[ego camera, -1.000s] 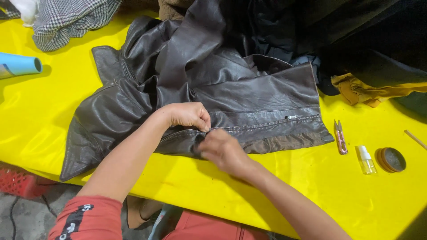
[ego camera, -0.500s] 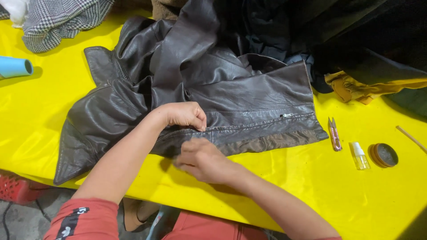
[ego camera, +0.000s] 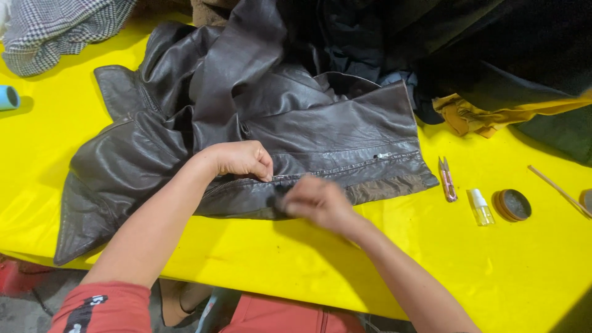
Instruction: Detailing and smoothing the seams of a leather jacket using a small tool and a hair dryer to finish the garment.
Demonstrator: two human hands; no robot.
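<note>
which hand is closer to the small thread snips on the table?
Right. The right hand is at the jacket's hem, a short way left of the thread snips; the left hand rests on the jacket farther left.

There is 1 view only, from the camera on my head. It looks steeply down and forward over my own arms onto the yellow desk (ego camera: 123,123), so my shoulders and knees sit at the bottom edge and the far side of the desk runs off the top. It is close: the jacket (ego camera: 320,129) fills the middle and my left hand (ego camera: 242,159) and right hand (ego camera: 311,198) sit near the centre. The desk's near edge crosses the lower left corner, with floor beneath. No 2nd view shares any part.
</note>
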